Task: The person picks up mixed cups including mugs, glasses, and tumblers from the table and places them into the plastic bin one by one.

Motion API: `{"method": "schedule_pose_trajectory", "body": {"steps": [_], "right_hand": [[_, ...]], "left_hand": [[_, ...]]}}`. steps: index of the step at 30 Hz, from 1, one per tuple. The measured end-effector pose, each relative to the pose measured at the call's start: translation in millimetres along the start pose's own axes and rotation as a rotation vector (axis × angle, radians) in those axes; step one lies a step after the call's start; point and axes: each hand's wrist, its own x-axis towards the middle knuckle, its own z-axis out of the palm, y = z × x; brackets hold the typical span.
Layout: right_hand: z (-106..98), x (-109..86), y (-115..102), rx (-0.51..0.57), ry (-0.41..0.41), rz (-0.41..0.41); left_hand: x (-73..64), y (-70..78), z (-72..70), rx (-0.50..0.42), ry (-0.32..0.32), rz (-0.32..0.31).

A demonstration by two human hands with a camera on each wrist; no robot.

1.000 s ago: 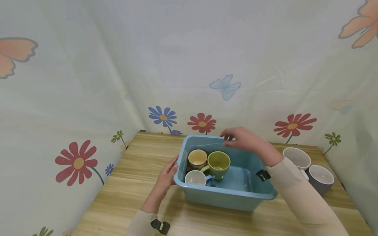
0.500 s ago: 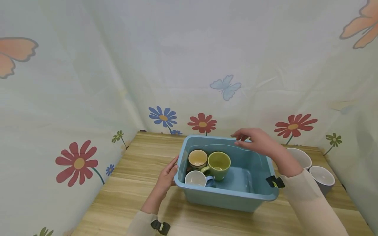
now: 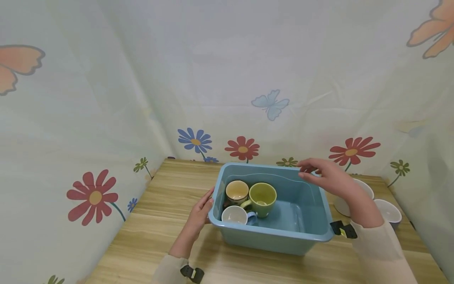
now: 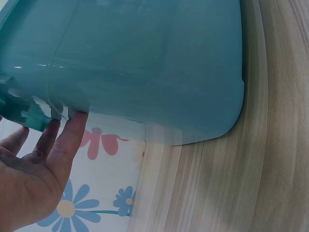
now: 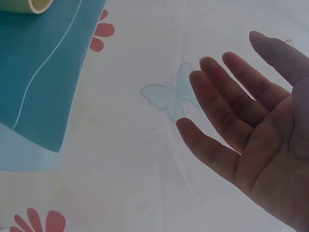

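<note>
A blue plastic basin (image 3: pixel 262 240) stands on the wooden table, holding a yellow mug (image 3: pixel 237 191), a green mug (image 3: pixel 267 193) and a white-lined mug with a blue handle (image 3: pixel 235 215). My left hand (image 3: pixel 198 217) rests against the basin's left end. Seen from the left wrist, the extended fingers (image 4: pixel 70 137) of that hand touch the outer wall below the rim. Over the basin's back right corner is my right hand (image 3: pixel 328 175), holding nothing. In the right wrist view its fingers (image 5: pixel 224 118) are spread and slightly bent.
Right of the basin stand a white mug (image 3: pixel 342 206), partly hidden by my right forearm, and a grey mug with a white inside (image 3: pixel 388 211). A pale curtain (image 3: pixel 213 79) printed with flowers and butterflies hangs behind the table (image 3: pixel 142 236).
My right hand has moved to the right, from above the middle of the basin's back rim to its back right corner. The left hand, basin and mugs have stayed in place.
</note>
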Motion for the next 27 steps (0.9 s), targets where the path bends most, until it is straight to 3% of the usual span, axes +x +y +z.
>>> {"method": "schedule_pose_trajectory", "body": {"steps": [10,18,27], "right_hand": [[-2.4,-21.2,9.1,0.05,0.061,0.043],[-2.4,-37.7,22.1,0.005,0.12,0.035],[3.8,-57.1,39.9,-0.027,0.166,0.116]], "left_hand": [[-0.2,-0.7,0.0,0.001,-0.002,0.012],[-0.4,-2.0,0.0,-0.005,-0.006,0.013],[1.3,-3.2,-0.2,-0.004,-0.001,0.013]]}}
